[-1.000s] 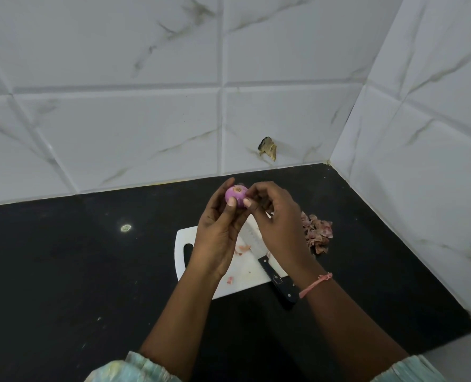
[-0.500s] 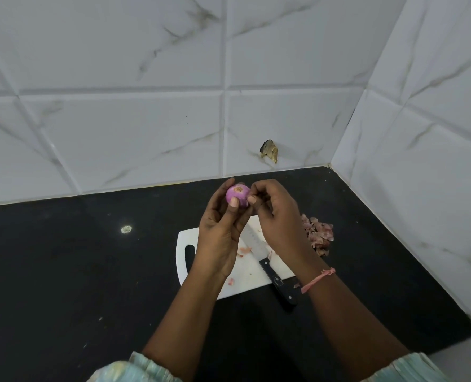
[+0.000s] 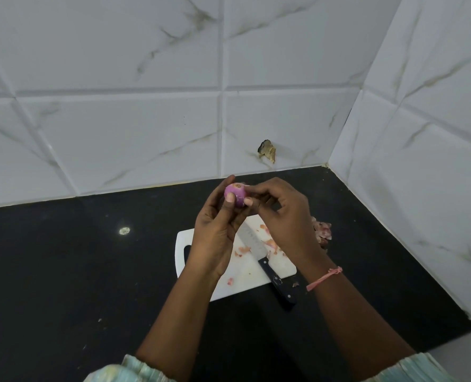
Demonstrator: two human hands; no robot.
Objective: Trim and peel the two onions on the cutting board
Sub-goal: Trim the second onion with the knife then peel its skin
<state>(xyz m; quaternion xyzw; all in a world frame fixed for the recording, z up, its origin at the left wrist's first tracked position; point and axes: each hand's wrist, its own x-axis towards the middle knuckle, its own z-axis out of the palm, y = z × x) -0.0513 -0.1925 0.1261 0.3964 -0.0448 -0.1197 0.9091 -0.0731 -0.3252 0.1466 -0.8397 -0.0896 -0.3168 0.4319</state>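
Black stone counter under me; my left hand grips the smooth, round purple onion, trimmed end up. My right hand pinches its side above the white plastic cutting board, where the knife lies diagonally.

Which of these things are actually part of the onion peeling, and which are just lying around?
Part of the job:
- onion, held up by left hand, picked at by right hand
- cutting board
- knife lying on the board
- peel scraps beside the board

Just lying about:
- pale speck on the black counter
- brown mark on the wall tile
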